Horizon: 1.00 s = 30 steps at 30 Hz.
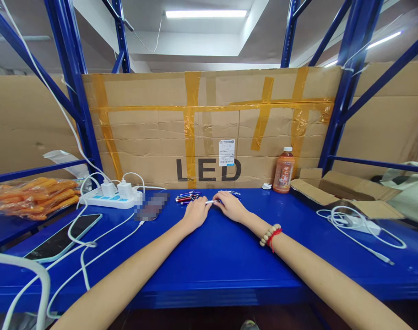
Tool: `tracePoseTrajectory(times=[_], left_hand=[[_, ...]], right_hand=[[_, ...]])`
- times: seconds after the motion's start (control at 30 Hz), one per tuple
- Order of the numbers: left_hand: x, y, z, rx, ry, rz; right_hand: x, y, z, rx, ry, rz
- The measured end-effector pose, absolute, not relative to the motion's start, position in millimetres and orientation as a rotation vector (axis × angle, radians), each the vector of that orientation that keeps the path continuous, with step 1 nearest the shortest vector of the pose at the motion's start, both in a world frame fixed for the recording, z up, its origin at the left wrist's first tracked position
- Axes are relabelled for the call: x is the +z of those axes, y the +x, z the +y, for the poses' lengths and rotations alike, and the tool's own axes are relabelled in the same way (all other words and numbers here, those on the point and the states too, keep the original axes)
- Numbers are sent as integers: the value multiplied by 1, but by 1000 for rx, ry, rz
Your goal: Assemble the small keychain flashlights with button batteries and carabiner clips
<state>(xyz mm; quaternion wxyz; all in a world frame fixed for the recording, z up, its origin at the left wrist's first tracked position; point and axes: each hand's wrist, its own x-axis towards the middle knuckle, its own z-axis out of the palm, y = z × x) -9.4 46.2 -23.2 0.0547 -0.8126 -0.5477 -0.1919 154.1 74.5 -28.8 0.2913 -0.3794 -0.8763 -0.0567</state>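
Between my two hands is a slim pen (212,201) with a whitish barrel, lying roughly level just above the blue shelf top (222,256). My left hand (197,213) pinches its left end. Fingers of my right hand (232,207) close on the other end and hide part of it. Just beyond my left hand lies a small pile of pens (187,197) in red, blue and dark colours. More pens (235,193) show behind my right hand, mostly covered by it. A beaded bracelet and a red string circle my right wrist.
At left are a power strip (92,198) with chargers, white cables, a phone (69,236) and orange bagged goods (37,195). A drink bottle (284,170), an open carton (315,190) and a coiled cable (358,224) stand right. A cardboard wall (154,137) backs the shelf.
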Motion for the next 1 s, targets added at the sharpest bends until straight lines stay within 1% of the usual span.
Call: tracePoseTrajectory(times=[0.33,0.77,1.0], left_hand=[[-21,-10,45,-653,-2521,-1610],[-22,-11,45,-823,-2543,-1576],[-26,-11,49,-940,-2555,-1645]], right_hand=[[-34,152,81,87,-931,-2302],[-37,155,85,263,-974,-2239],[-31,156,80,264,-1043,-2240]])
